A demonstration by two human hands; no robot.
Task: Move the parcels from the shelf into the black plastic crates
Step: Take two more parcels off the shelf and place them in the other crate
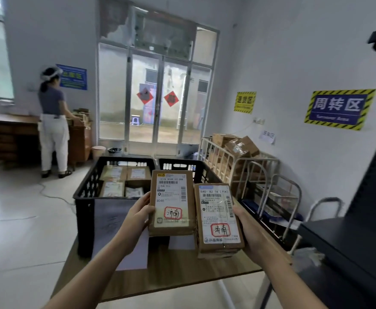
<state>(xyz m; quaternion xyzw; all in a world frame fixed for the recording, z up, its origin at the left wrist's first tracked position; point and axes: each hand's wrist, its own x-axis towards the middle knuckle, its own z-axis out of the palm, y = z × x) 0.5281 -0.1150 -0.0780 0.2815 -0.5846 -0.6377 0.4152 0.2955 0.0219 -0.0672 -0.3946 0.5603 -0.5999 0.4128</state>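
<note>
My left hand [138, 214] grips a brown cardboard parcel [171, 202] by its left edge; its white label carries red handwritten characters. My right hand [247, 228] holds a second labelled parcel [219, 219] by its right edge. Both parcels hover side by side above a wooden table [171, 273], in front of two black plastic crates. The left crate [86, 192] contains several labelled parcels. The right crate [204, 172] stands behind the held parcels and its inside is hidden.
A dark shelf [349, 241] fills the right edge. White metal racks [249, 170] with cardboard boxes line the right wall. Another person [53, 121] stands at a wooden desk far left. Glass doors [158, 101] lie straight ahead. A white sheet [115, 219] hangs on the left crate's front.
</note>
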